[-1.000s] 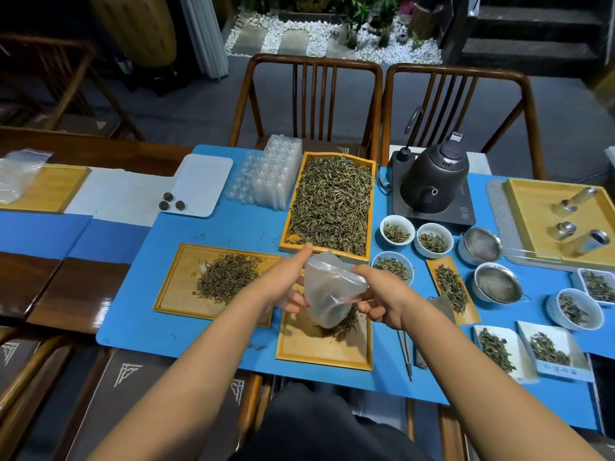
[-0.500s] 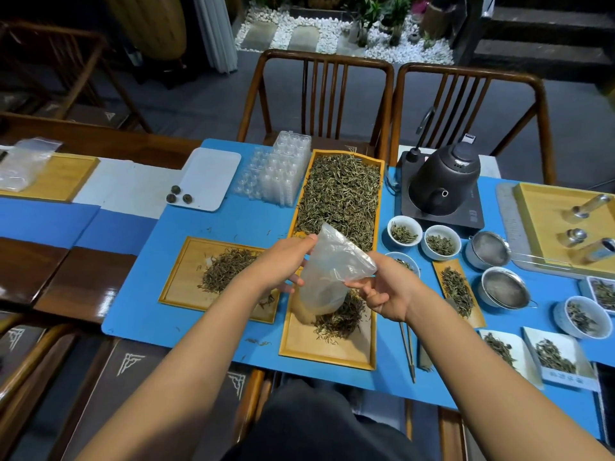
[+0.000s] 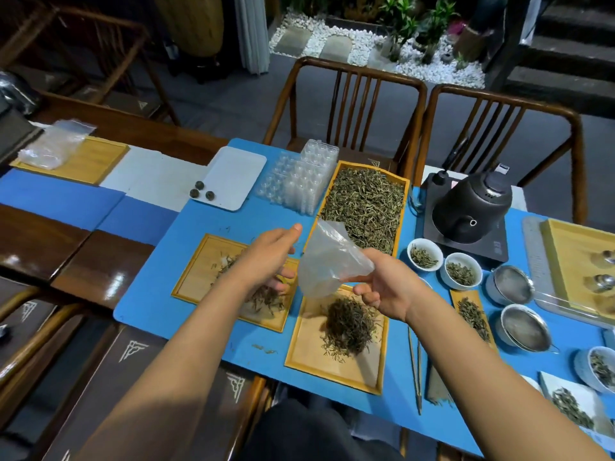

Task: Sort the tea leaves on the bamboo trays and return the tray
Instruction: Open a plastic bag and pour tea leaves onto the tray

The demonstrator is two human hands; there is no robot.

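Mat (image 3: 156, 294) of blue covers most of the table across the middle of the frame, and everything sits on it. Largest of the bamboo pieces is the long tray (image 3: 402, 207) at upper centre, heaped with green tea. Left of centre lies a wide tray (image 3: 196, 271) with a thin scatter of leaves, partly hidden by the left forearm. Just right of it, touching at the corner, the near tray (image 3: 306, 354) at lower centre holds a dark pile (image 3: 347, 326) of leaves.

A black kettle (image 3: 469, 211) stands on its base at upper right, with two white cups (image 3: 425, 254) of leaves in front of it and two metal strainers (image 3: 524, 327) further right. A clear stack of plastic moulds (image 3: 306, 181) sits beside the long tray's left edge.

Above the near tray a clear bag (image 3: 327, 261) hangs, seemingly empty. The right hand (image 3: 387, 287) pinches its lower right edge between thumb and curled fingers. The left hand (image 3: 269, 257) is apart from the bag, over the wide tray, fingers relaxed and spread, thumb up, holding nothing.
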